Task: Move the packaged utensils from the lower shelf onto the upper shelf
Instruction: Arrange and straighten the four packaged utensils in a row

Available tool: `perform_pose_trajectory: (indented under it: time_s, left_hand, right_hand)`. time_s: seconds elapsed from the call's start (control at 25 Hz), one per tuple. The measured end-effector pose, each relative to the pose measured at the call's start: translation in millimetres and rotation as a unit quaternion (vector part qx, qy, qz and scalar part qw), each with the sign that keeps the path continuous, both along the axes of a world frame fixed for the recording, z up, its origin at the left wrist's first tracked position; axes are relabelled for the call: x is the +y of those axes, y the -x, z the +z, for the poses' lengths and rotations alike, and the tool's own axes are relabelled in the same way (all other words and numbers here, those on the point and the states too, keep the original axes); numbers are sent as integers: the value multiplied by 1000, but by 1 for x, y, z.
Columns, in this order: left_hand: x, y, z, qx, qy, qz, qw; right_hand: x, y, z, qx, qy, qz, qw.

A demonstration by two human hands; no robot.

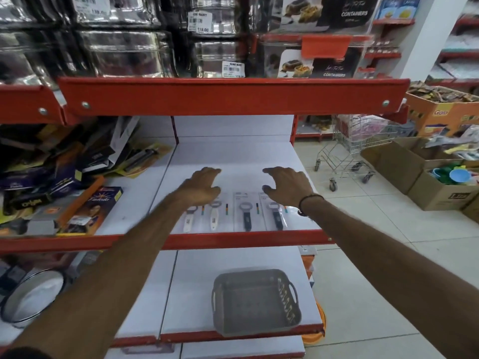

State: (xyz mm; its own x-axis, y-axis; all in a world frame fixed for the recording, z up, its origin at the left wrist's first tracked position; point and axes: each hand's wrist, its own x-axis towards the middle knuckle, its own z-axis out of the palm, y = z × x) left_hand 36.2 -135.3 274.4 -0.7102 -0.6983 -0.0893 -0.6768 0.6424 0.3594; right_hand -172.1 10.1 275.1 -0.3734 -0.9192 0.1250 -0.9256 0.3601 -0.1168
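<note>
Several packaged utensils lie side by side near the front edge of the upper white shelf (233, 156): two with white handles (214, 220) on the left and two with dark handles (247, 216) on the right. My left hand (201, 186) hovers over the top of the white-handled packs, fingers spread, holding nothing. My right hand (286, 185) hovers over the top of the right dark-handled pack (277, 218), fingers apart, also empty. On the lower shelf (191, 281) stands a grey plastic basket (254, 301) that looks empty.
Jumbled boxed goods (64, 177) crowd the shelf section to the left. A red shelf lip (233, 95) with steel containers overhangs above. A wire trolley (347, 151) and cardboard boxes (427, 177) stand on the tiled floor to the right. A round metal tin (33, 299) sits lower left.
</note>
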Motion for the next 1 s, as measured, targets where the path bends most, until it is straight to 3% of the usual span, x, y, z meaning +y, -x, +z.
perform_pose_trajectory:
  time_s: [0.12,0.2,0.32,0.48,1.0]
  left_hand:
    - [-21,-39,10,-151,-69,-15,986]
    - [-21,-56,3,-212,-86,-45,972]
    - [-19,-69,-17,-180,-86,-54,978]
    - [-25,-72,-21,-147,-86,-60,984]
    - [-30,-70,-17,-174,-55,-69,981]
  right_hand:
    - [-18,-34,-2,-136,-50,84,986]
    - [-32,-64,-7,-178,-111,127,970]
    - [-46,-88,-25,-171,-181,152,956]
    - [-48,-86,-32,-212,-160,160,951]
    - [-59,-87,-38,-189,-115,133,966]
